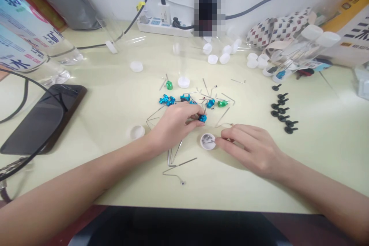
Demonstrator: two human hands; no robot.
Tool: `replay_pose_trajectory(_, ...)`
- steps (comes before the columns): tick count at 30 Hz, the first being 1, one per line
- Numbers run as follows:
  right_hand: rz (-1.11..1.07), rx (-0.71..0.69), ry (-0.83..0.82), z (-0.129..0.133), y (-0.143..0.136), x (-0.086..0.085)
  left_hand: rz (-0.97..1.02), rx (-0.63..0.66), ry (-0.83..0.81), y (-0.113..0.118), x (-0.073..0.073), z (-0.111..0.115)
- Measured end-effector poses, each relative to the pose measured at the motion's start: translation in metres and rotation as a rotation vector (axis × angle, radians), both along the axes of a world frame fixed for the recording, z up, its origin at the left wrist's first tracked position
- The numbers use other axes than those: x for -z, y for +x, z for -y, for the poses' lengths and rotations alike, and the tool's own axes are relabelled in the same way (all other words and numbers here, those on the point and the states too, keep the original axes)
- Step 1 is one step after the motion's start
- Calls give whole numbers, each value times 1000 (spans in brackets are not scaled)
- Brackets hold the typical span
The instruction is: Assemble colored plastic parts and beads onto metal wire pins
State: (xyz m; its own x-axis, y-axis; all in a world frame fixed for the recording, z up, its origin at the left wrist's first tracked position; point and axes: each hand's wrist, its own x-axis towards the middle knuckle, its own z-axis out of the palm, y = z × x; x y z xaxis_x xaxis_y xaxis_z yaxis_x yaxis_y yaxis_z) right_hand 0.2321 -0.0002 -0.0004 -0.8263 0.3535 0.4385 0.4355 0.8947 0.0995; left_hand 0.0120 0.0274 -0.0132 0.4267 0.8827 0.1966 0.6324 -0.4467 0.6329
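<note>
My left hand pinches a small blue metal fitting between thumb and fingertips, with a thin rod standing up from it. To its right, my right hand is closed in a pinch on a thin metal piece, which reaches into a white cap holding tiny metal parts. Beyond my left hand lie more blue fittings and a green fitting. Another green fitting sits farther back. Bent hex keys are scattered around, several near my left wrist.
Black thumb screws lie to the right. White caps and clear tubes stand toward the back. A phone and water bottles take up the left side. A power strip is by the wall; a second cap sits left.
</note>
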Motion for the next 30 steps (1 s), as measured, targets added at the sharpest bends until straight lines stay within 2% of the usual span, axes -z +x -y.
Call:
replay_pose_trajectory(19, 48, -4, 26, 2, -1, -1, -1, -1, 0, 1, -2, 0)
replay_pose_trajectory(30, -2, 17, -38, 3, -3, 4, 3, 8, -4, 0, 0, -1)
